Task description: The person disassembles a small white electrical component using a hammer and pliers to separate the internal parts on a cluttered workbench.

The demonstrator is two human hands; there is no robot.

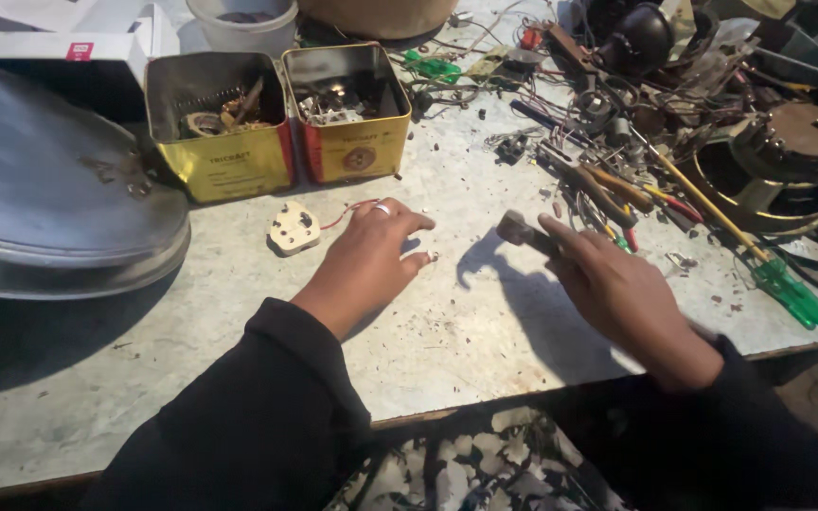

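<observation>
Grey table (447, 331) carries two yellow tins (276, 118) at the back. Near the tins, the left hand (371, 255) rests open beside a cream plug (293, 228). Further from them, the right hand (617, 284) grips a small hammer (520, 230).

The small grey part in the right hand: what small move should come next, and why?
Probably bring the small grey part down onto the bare worktop. The right hand holds it lifted, casting a shadow below, while the left hand rests flat beside the cream plug.
</observation>
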